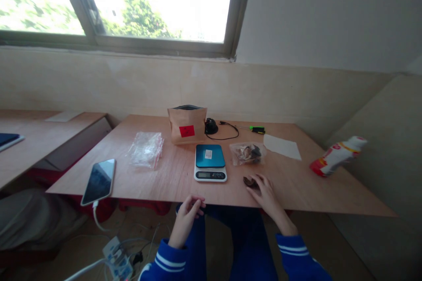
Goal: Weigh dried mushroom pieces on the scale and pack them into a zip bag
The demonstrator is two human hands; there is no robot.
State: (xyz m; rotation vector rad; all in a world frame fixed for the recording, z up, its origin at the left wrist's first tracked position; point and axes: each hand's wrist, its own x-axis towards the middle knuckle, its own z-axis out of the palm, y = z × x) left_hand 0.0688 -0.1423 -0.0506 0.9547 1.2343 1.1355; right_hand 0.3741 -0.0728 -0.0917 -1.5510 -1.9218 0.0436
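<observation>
At the front edge of the table, my right hand [266, 194] has its thumb and fingers around a dark brown, curled dried piece [249, 181], which rests on the wood. My left hand [187, 217] hovers by the same edge, fingers loosely bent and slightly apart, with nothing visible in it. Between and beyond my hands lies a digital scale [210, 163] with a blue top; its display cannot be read. Just right of the scale is a clear plastic bag [248, 153] holding brown and dark pieces.
Behind the scale stands an open brown paper pouch [187, 127] beside a black cable [227, 137]. Clear zip bags [145, 150] and a charging phone [99, 181] lie left. A green-black screwdriver [257, 129], white paper [282, 146] and a tilted-looking bottle [338, 156] are right.
</observation>
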